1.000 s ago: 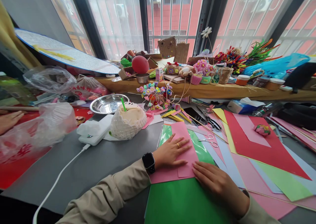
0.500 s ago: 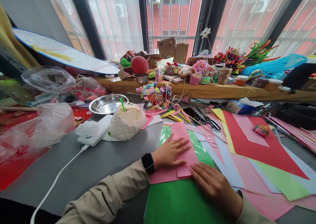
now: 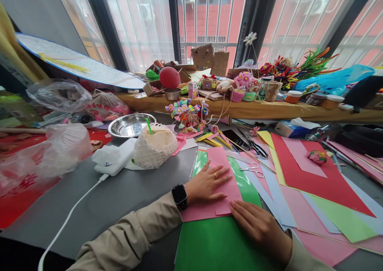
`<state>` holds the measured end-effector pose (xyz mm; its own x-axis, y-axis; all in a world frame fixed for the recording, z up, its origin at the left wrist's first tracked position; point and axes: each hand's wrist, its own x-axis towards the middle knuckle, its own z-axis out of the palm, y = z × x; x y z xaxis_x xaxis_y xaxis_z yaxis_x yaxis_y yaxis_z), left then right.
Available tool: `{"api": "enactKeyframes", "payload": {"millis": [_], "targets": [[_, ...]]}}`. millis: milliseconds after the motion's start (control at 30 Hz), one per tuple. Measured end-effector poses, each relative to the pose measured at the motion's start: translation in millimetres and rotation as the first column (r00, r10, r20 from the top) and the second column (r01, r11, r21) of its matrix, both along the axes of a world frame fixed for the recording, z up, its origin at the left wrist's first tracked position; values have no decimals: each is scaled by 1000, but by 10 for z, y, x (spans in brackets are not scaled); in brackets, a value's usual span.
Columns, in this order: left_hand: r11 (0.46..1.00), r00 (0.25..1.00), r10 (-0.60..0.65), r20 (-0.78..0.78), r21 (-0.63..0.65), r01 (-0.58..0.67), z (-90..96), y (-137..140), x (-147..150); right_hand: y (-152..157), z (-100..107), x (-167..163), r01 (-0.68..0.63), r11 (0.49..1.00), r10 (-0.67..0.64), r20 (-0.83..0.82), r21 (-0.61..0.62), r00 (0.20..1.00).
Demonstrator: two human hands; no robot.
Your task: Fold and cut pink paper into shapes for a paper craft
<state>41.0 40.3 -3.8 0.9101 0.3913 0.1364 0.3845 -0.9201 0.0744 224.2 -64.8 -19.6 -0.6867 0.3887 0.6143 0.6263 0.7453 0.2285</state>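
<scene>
A folded sheet of pink paper (image 3: 200, 213) lies on a green sheet (image 3: 209, 243) in clear plastic. My left hand (image 3: 206, 185) rests flat on the pink paper, fingers spread; a ring and a black watch are on it. At the paper's lower right corner lies my right hand (image 3: 259, 227), its fingers stretched out and close together, the tips touching the edge. The thumb of that hand is hidden. Small white-handled scissors (image 3: 254, 170) lie to the right of the green sheet.
Coloured paper sheets (image 3: 323, 175) overlap on the right. Black-handled scissors (image 3: 257, 148) and folded paper strips (image 3: 212, 139) lie behind. On the left stand a drink in white foam netting (image 3: 155, 147), a metal plate (image 3: 131, 124) and a white power bank (image 3: 112, 165) with its cable.
My right fingertips have slid slightly left and down along the pink paper's edge. The left hand stays in place on the paper.
</scene>
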Motion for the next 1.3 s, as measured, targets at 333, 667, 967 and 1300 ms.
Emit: {"api": "enactKeyframes", "payload": {"millis": [333,667,967,1300], "targets": [[1000,1000,12,-12,7,-11,-15,9,-4,-10,9,28,-17,1000,16,43,5,999],[1000,1000,17,1,-4,-17,-5,11,-8,-19,17,26,-17,1000,16,67,10,998],[1000,1000,29,9,-5,-29,-18,20,-4,-22,42,40,-29,1000,30,85,-11,996],[999,999,37,9,3,-37,-18,25,-4,-19,37,44,-34,999,34,92,-6,995]]}}
